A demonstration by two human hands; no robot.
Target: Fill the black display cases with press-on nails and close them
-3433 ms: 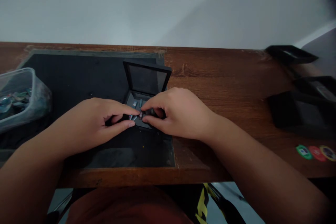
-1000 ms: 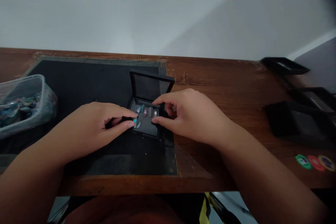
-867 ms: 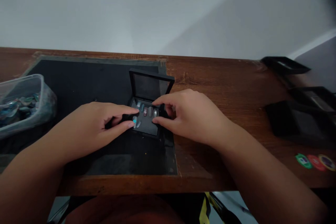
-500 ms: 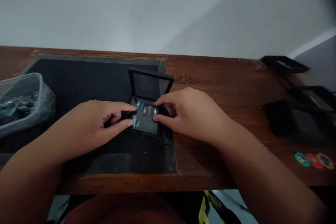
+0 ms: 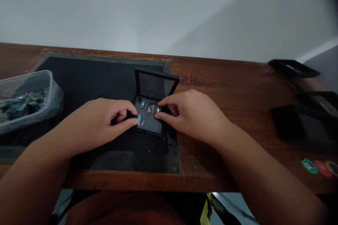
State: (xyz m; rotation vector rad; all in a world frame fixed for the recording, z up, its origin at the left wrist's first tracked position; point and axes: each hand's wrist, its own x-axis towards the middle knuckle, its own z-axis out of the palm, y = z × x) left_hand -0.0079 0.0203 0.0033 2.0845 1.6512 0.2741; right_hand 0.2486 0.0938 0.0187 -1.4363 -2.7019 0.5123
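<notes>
Pieces, small, glossy and curved (image 5: 149, 110), lie in the shallow base of a black case (image 5: 150, 128) near the middle of the dark mat's right side: a loose row of five towards the back, bluish, teal, pinkish, grey and clear, and two more at the front left, one with a bright turquoise patch (image 5: 138, 119). The case's framed lid (image 5: 155, 86) stands raised at the back. The left hand (image 5: 97, 121) reaches in from the left, thumb and forefinger slightly parted beside the turquoise-patched piece; whether they pinch it, I cannot tell. The right hand (image 5: 190, 114) has its thumb and forefinger a little apart around the clear piece at the row's right end (image 5: 158, 109); a firm hold cannot be made out. Farther left on the mat (image 5: 105, 77) sits a translucent tub (image 5: 56, 98) of similar shiny pieces. Beyond the right hand, on the brown wooden table (image 5: 224, 81), are blurred black cases (image 5: 292, 68) and, nearer the front, colourful round discs (image 5: 310, 166). A pale wall (image 5: 158, 14) rises behind.
</notes>
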